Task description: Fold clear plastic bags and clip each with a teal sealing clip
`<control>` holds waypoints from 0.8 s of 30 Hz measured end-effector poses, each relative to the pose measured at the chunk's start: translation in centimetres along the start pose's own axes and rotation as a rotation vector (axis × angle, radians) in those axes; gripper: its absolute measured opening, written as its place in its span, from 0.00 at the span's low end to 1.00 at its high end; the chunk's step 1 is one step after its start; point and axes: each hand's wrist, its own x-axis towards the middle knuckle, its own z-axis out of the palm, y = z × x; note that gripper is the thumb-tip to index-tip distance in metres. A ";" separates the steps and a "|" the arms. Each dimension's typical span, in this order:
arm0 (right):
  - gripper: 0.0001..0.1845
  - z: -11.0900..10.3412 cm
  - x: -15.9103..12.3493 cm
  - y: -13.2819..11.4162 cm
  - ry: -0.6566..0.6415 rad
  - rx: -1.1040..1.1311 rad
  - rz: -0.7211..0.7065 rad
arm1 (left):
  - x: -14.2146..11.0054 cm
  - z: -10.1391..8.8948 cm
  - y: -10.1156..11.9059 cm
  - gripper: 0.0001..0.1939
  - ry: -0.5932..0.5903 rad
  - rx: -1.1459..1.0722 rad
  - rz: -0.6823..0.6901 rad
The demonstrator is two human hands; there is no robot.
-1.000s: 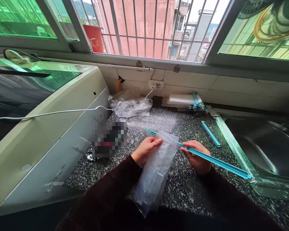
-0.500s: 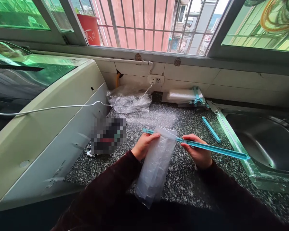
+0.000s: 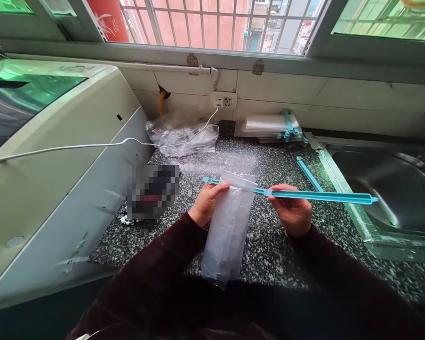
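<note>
A clear plastic bag hangs down with its top edge lying across the thin arm of a long blue bag sealing clip. The clip is unfolded, its wider arm stretching right past the sink's edge. My left hand is closed, thumb on top, pinching the bag's top and the thin arm near its left tip. My right hand grips the clip around its joint, with fingers partly behind the wider arm. Another blue clip lies on the counter behind my right hand.
A stainless sink is at right. Rolled plastic bags with blue clips and a crumpled plastic heap lie by the wall. A white cable runs left over a pale machine. A blurred dark object sits left on the speckled counter.
The view has tipped downward. The clip's wider arm has swung up to nearly level, and my right hand has turned with it. My left hand keeps its pinch.
</note>
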 end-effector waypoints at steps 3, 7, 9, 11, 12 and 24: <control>0.09 -0.1 0.1 0.0 -0.012 -0.043 -0.058 | 0.0 0.1 0.1 0.08 0.009 0.012 0.020; 0.11 -0.2 0.4 -0.2 -0.010 -0.107 -0.113 | -0.1 0.2 0.1 0.09 0.008 0.019 0.019; 0.11 -0.3 0.5 -0.2 -0.013 -0.152 -0.127 | -0.1 0.1 0.1 0.10 0.003 0.027 0.025; 0.12 -0.3 0.4 -0.2 -0.012 -0.186 -0.152 | -0.2 0.1 0.1 0.10 -0.006 0.044 0.044; 0.12 -0.2 0.4 -0.2 -0.006 -0.188 -0.163 | -0.2 0.0 0.1 0.10 -0.010 0.055 0.057; 0.18 -0.5 -0.1 0.8 -0.023 -0.112 -0.298 | -0.3 -0.4 -0.2 0.12 -0.013 0.160 0.126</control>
